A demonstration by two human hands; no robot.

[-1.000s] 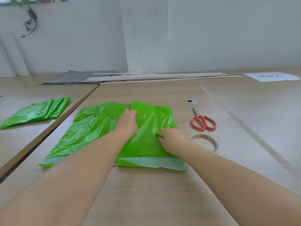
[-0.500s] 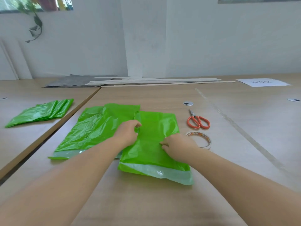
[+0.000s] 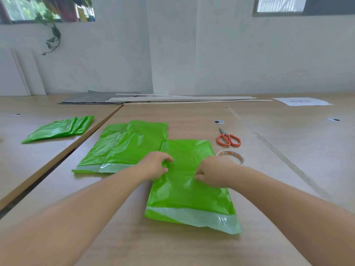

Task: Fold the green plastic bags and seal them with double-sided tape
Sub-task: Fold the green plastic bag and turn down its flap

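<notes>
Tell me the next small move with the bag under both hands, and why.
Probably fold it across with the left hand. That hand pinches the left edge of the near green bag, the right hand pins its right side, and the bag lies flat and wide. The tape roll lies untouched beside it.

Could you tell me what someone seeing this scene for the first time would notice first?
The bright green bag in the middle of the wooden table stands out most, with the left hand and right hand both gripping it. A second green bag lies flat just left of it, and a folded green pile sits far left. Orange-handled scissors and a tape roll lie to the right.
</notes>
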